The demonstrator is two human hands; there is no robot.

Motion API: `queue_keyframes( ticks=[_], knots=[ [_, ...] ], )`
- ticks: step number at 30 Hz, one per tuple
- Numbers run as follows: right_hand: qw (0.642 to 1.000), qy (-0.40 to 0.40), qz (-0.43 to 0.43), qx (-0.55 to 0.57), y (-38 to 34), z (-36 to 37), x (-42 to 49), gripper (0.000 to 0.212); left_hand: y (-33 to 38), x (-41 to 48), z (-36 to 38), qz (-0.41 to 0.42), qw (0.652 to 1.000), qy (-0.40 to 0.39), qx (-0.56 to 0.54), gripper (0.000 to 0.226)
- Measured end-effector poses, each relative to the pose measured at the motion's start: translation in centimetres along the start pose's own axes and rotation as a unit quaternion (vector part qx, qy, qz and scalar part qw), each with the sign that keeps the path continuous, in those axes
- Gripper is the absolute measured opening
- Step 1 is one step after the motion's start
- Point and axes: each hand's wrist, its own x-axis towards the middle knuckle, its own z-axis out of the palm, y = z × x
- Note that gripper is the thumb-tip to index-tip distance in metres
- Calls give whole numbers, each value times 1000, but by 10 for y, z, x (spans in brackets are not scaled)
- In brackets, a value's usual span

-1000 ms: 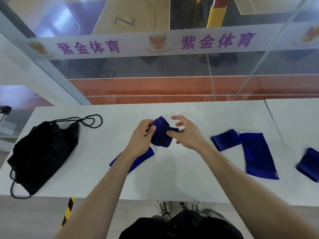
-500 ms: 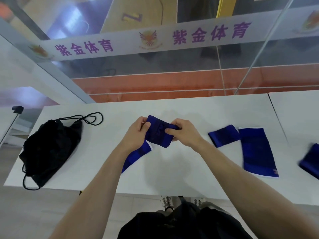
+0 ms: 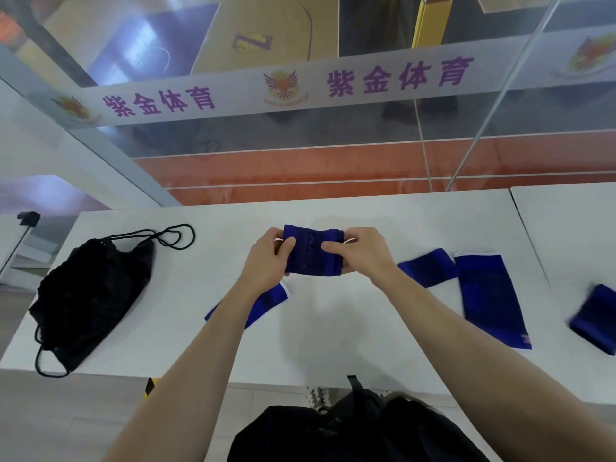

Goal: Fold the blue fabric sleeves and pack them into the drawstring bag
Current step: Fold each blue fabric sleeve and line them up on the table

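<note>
Held item: folded blue sleeve (image 3: 313,253), raised just above the white table (image 3: 333,345), mid-scene, between the 2 hands.
Left hand (image 3: 270,258): gripping the left edge of the folded blue sleeve, thumb on the near face, fingers curled behind.
Right hand (image 3: 360,255): pinching the right edge, thumb across the near face, fingers behind.
Second sleeve (image 3: 266,303): flat on the table, nearer than the held one, partly hidden under the left forearm, white trim at its right end.
Right of the hands: 1 small folded piece (image 3: 428,266) just beside the right wrist, then 1 long flat sleeve (image 3: 490,301) next to it; touching or not, cannot tell.
Far right: 1 blurred sleeve (image 3: 596,323) at the frame edge.
Drawstring bag (image 3: 90,301): black, crumpled, on the table's left end, well apart from both hands; cord (image 3: 170,236) looped at its far side.
</note>
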Motion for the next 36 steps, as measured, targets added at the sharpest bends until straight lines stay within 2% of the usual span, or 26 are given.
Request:
queue_keyframes(
  ticks=[4,6,13,17,20,21,23,24,26,28,32,36],
  knots=[
    [981,67,-49,-177,3,8,0,32,-5,0,7,36,993,26,113,21],
    [972,71,-68,-211,4,15,-2,30,-4,1,13,42,990,30,132,23],
    [976,42,-90,-195,4,23,-9,29,-3,1,21,46,977,80,191,27],
    [982,67,-85,-153,4,27,-11,27,1,1,26,73,930,115,340,28],
    [984,83,-82,-136,5,27,-12,25,-1,1,26,65,910,125,389,28],
    [984,87,-82,-132,5,26,-12,24,-3,2,26,57,916,124,378,28],
    [984,92,-83,-128,6,24,-11,23,-9,4,22,31,960,82,266,27],
    [984,90,-84,-129,6,22,-11,23,-12,5,18,12,983,36,177,30],
    [985,78,-85,-129,6,17,-9,20,-15,6,11,-7,997,-57,49,38],
    [987,54,-83,-125,6,13,-9,16,-18,5,7,7,996,-71,53,35],
    [986,38,-74,-147,6,14,-12,19,-19,5,11,-2,995,0,98,19],
    [983,55,-82,-153,8,23,-16,15,-15,2,21,-5,989,34,145,22]
  ],
)
